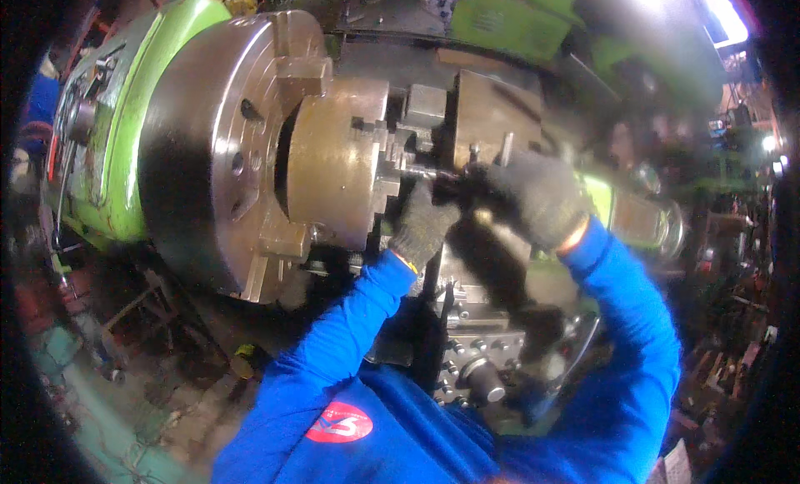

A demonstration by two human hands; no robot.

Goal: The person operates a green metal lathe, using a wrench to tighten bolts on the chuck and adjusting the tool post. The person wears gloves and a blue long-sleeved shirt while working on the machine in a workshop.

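A large lathe chuck (187,151) fills the left of the view. Its jaws hold a smaller brass-coloured chuck (333,163), whose stepped jaws (386,180) face right. A short shiny metal rod (419,172) sticks out from those jaws. Just below the rod is my left hand (423,222), in a grey work glove, its fingers closed at a dark spot beside the rod; what they hold is hidden. My right hand (546,199), gloved too, is at the tool post area to the right, over a dark part. Blur and shadow hide its fingers.
A flat metal block (492,113) stands behind my hands. The lathe's green headstock (125,159) is at far left. Below my hands lies the carriage with a bolted block (483,355) and round knob (483,381). A bright lamp (721,17) shines at upper right.
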